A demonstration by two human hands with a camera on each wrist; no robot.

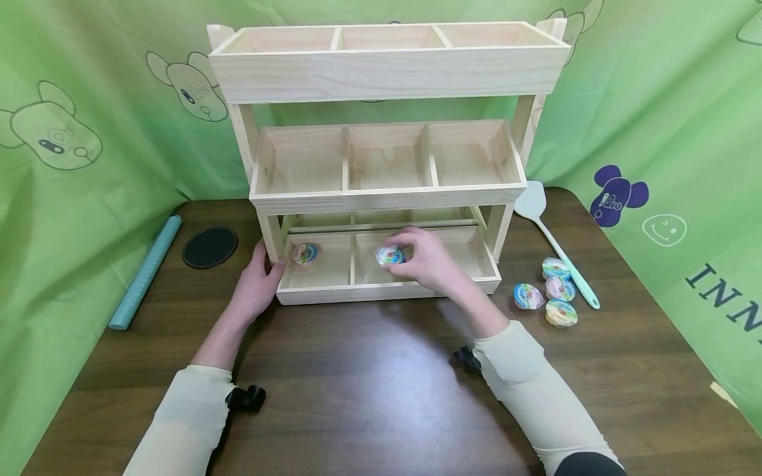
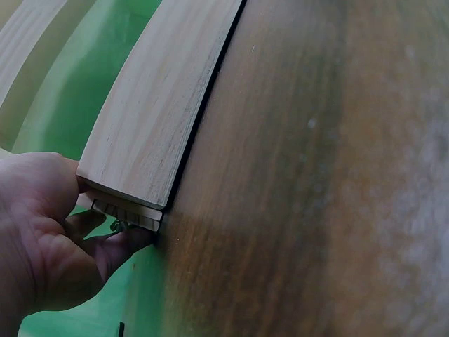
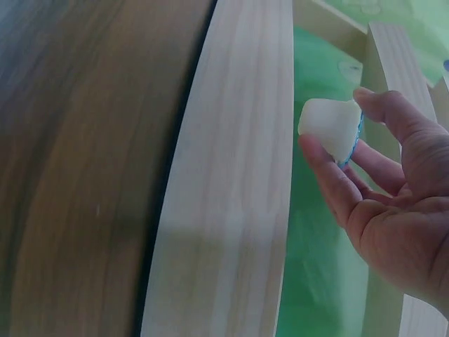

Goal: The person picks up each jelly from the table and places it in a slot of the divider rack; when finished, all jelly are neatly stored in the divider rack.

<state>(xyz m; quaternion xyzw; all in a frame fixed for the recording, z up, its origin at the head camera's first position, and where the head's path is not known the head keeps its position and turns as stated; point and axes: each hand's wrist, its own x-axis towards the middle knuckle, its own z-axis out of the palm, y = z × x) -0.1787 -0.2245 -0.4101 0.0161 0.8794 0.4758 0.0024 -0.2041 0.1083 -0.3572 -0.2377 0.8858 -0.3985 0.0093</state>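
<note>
A three-tier wooden rack (image 1: 381, 201) stands on the table, each tier split by dividers. My right hand (image 1: 424, 259) pinches a small jelly cup (image 1: 389, 255) over the middle compartment of the bottom tier. Thumb and fingertips hold this jelly cup (image 3: 330, 126) tilted, its white body and blue-edged lid showing in the right wrist view. Another jelly cup (image 1: 305, 253) lies in the bottom tier's left compartment. At the left end of that tier, my left hand (image 1: 259, 281) grips the rack's side; the left wrist view shows its fingers (image 2: 119, 247) round the end of the board.
Several jelly cups (image 1: 559, 288) sit in a cluster right of the rack, beside a pale blue spatula (image 1: 553, 241). On the left lie a blue cylinder (image 1: 145, 272) and a black disc (image 1: 210, 247). Green printed cloth (image 1: 673, 132) hangs behind and at both sides.
</note>
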